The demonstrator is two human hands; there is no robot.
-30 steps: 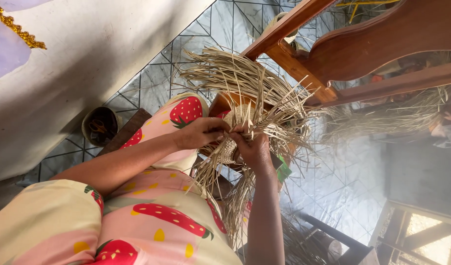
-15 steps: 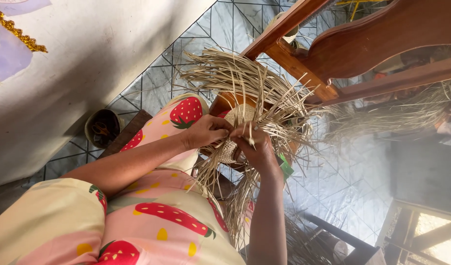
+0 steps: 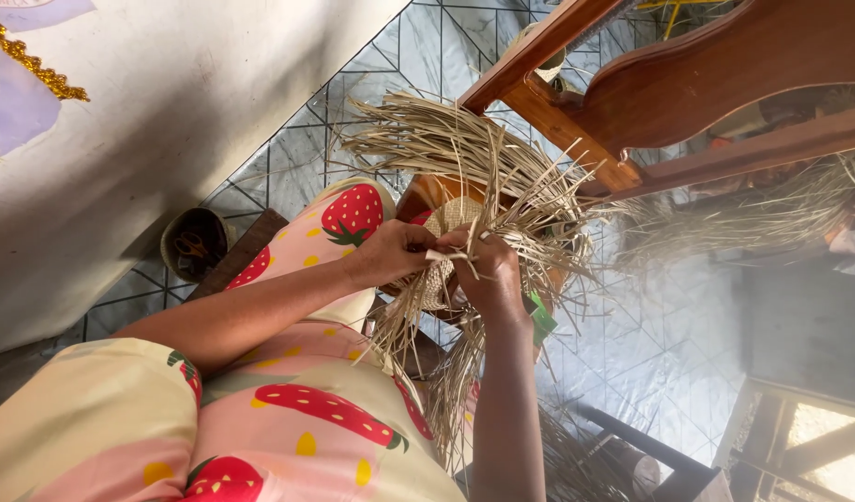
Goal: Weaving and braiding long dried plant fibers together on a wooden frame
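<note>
Straw weaving (image 3: 446, 218) between hands (both gripping)

Probably home: tiled floor (image 3: 353, 139), wooden chair (image 3: 688, 84)

Bright daylight glares off the glossy tiled floor (image 3: 688, 307) at right, the lower right corner blows out white, edges bend slightly, and focus stays fairly sharp.

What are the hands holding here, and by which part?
Both the left hand and right hand grip a half-woven straw piece at its woven edge, pinching loose straw strands there.
</note>
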